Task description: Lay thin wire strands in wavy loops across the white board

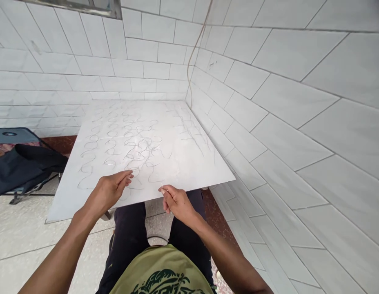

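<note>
Thin dark strands, like fine wire, lie on a white tabletop [195, 163]. S-shaped strands [91, 145] form columns on the left, a tangle of curved strands [143, 149] lies in the middle, and straighter strands [189, 128] lie at the right. My left hand [111, 190] is over the near part of the table, its fingers pressed together beside the curved strands. At the near edge, my right hand [177, 202] has thumb and forefinger pinched. Anything held in either hand is too fine to make out.
White tiled walls [284, 102] meet behind the table, with a cable [189, 69] running down the corner. On the left, a folding chair [14, 132] has a dark cloth [30, 163] over it. My legs [128, 228] are below the near table edge.
</note>
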`<state>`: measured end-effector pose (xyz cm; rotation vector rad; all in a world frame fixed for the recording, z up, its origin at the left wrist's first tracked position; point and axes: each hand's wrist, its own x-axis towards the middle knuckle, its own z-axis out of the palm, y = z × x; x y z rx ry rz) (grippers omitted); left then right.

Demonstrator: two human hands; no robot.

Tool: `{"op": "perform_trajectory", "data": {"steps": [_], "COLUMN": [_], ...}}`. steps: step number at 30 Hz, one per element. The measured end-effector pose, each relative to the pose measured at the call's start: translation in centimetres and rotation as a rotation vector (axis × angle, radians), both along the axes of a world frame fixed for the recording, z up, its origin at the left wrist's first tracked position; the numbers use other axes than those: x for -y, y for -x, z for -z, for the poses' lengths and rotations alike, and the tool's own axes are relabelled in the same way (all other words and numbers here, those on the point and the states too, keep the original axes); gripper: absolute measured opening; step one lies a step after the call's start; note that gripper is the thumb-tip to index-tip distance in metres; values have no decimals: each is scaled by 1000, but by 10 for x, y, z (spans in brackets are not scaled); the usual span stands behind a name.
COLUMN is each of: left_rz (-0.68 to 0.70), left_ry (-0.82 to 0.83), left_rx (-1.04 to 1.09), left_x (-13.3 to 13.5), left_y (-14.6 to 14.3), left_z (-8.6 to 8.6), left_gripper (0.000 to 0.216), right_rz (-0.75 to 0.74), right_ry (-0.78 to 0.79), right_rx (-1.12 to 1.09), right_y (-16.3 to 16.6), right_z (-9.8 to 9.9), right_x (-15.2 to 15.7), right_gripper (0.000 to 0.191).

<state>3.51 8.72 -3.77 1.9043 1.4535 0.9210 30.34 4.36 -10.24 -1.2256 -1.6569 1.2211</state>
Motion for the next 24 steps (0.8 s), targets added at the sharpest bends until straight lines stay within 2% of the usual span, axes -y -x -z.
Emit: {"op": "perform_trajectory", "data": {"steps": [5,9,12,16,20,24], "left_rz": [-71,-195,-173,3,51,64], "left_ry": [-102,-276,-421,-491,-536,-551], "left_rx": [-56,-184,-192,-123,-130,-170], "left_x": [1,16,34,47,42,33], "left_y": [-5,-8,-15,-27,-36,-36], "left_z": [-10,-9,12,57,94,115], "left_gripper": [42,48,39,45,62,72], "right_rz": [3,54,120,152,146,196], "right_ry": [10,-25,-52,-47,-21,98], "right_rx": [13,20,-25,-143,-257,-344], "right_y": [-7,-24,-41,-60,-66,-60], "right_z": [-3,-10,-19,-42,-61,-67], "right_x": [-8,-33,-71,-142,-226,-311], "right_gripper": [30,30,29,26,18,21]}}
